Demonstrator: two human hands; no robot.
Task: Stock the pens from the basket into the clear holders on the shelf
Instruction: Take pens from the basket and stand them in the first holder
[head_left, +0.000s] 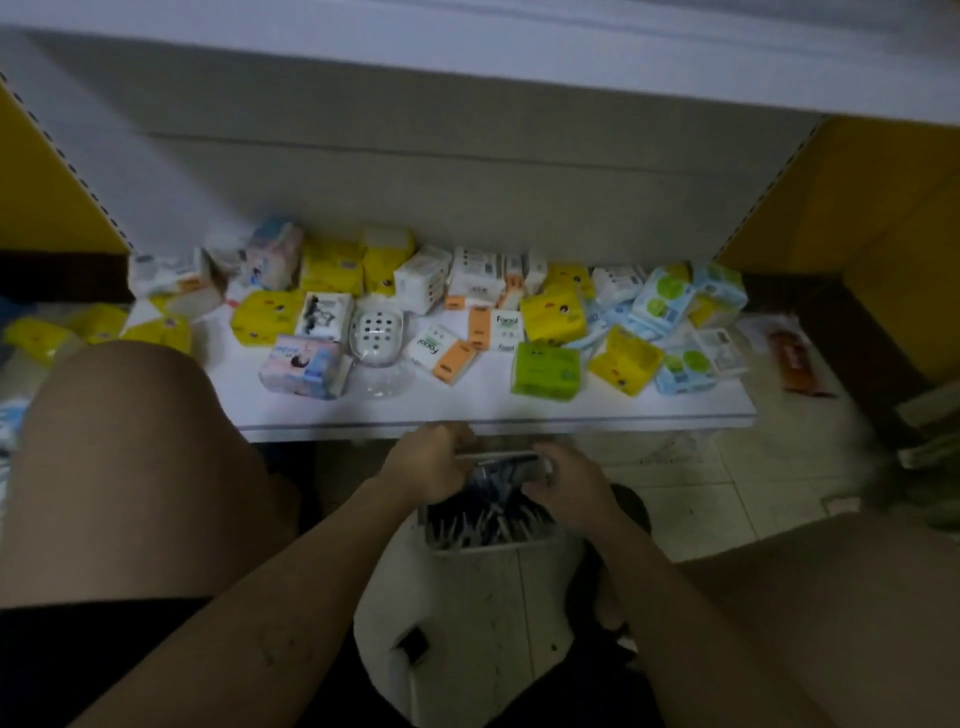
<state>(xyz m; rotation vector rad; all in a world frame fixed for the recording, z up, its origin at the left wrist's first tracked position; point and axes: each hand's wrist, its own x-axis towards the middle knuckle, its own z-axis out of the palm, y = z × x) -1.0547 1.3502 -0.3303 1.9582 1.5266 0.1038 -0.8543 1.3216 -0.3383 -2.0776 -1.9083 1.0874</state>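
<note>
Looking down between bare knees (130, 441) at a white basket (488, 548) of dark pens (483, 522) on the tiled floor (727, 493). Just above it, left hand (426, 462) and right hand (571, 486) gripping opposite ends of a blurred clear holder (501, 460), fingers curled round it. Beyond, on the low white shelf (519, 415), scattered tissue packs (545, 371) in yellow, green and orange, plus a white perforated dish (375, 325).

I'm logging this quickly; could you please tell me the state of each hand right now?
Left hand: grips the clear holder.
Right hand: grips the same holder.
</note>
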